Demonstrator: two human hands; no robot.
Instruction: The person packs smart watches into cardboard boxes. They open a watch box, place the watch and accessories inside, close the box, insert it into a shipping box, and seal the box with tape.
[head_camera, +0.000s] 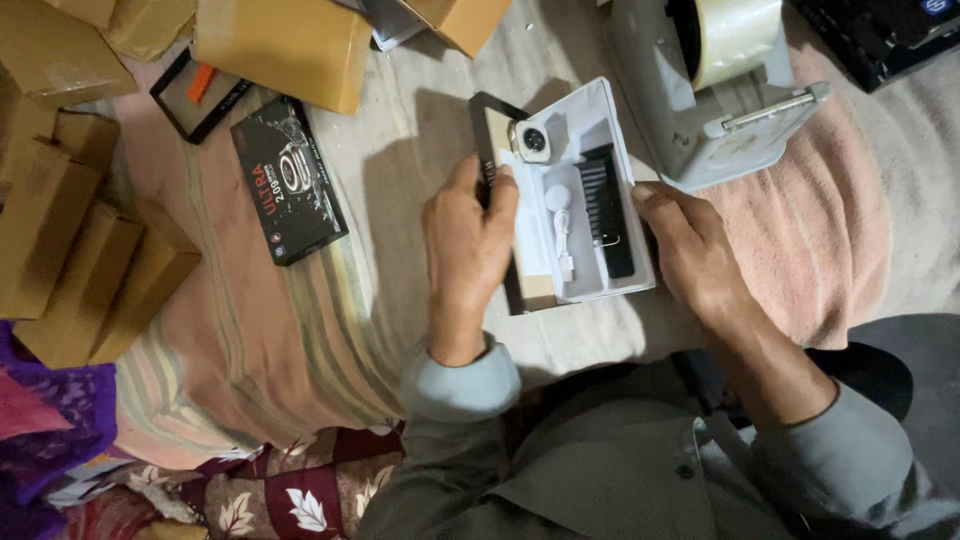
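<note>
Two hands: both are set on one open white box (585, 190), held over a striped blanket (260, 330).
Left hand (465, 250): it is closed around the box's left edge, fingers curled over a black sleeve (490, 150) lying under the tray.
Right hand (695, 255): it is laid against the box's right edge, with the thumb at the rim; how far the fingers are closed cannot be told.
Box contents: a smartwatch body (531, 141) is seated at the upper end, a black strap (607, 210) is laid along the right side, and a white charging cable (561, 225) is placed in the middle.
Box position: it is held tilted, between the two hands, above the person's lap.
Black retail box (288, 180): it is laid flat on the blanket, well apart to the left.
Tape dispenser (715, 90): a grey one with a clear roll is seen just beyond the right hand.
Cardboard cartons (70, 240): they are stacked at the left edge.
</note>
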